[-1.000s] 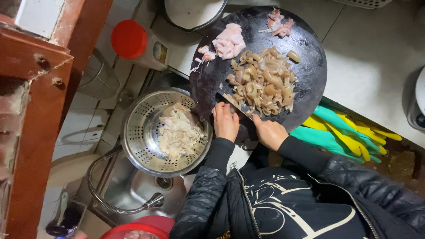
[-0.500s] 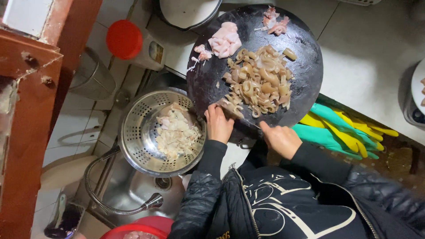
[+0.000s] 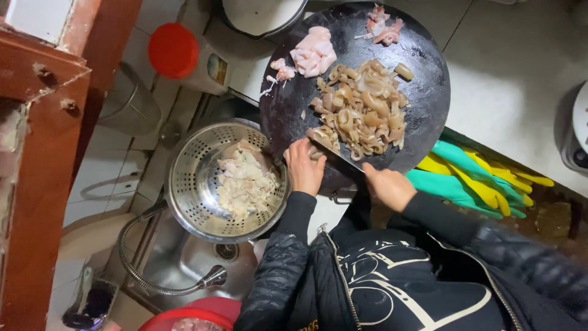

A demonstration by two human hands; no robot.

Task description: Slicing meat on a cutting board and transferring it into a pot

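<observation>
A round black chopping board [image 3: 422, 116] carries a heap of pale chopped meat pieces [image 3: 361, 113], with raw pink chunks [image 3: 313, 54] at its far side. My right hand [image 3: 387, 185] grips a knife [image 3: 335, 152], whose blade lies against the near edge of the heap. At the board's near-left rim my left hand [image 3: 304, 168] is cupped with its fingers touching the cut pieces. Just left of it, a metal colander [image 3: 187, 184] holds chopped pale meat [image 3: 245, 182].
The colander rests over a steel sink [image 3: 177, 260] with a flexible hose tap [image 3: 211, 279]. Yellow and green rubber gloves [image 3: 478, 178] lie right of the board. A red-lidded jar [image 3: 184, 55] stands at the back left, a red bowl [image 3: 190, 317] near the bottom edge.
My left hand has shifted slightly along the board's near rim. The knife blade now lies against the heap, with my right hand closer behind it.
</observation>
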